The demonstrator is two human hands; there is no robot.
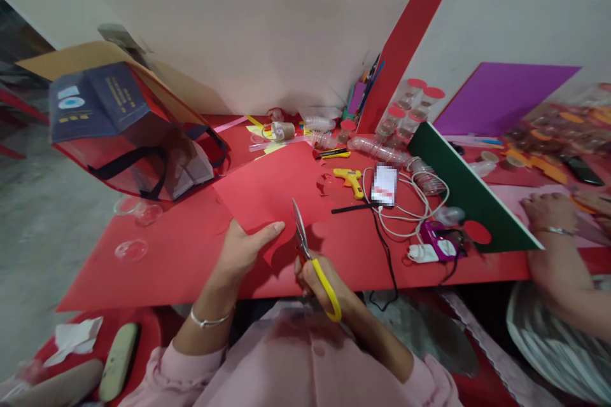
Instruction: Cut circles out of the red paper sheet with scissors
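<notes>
Scissors with yellow handles and metal blades, beside a red paper sheet over the red counter
Left hand pinches the sheet, right hand grips the scissors; better to turn the paper steadily.

The broad red paper sheet looks smooth and matt; the yellow-handled scissors have shiny metal blades. At eight o'clock, clear round plastic pieces look glossy.
</notes>
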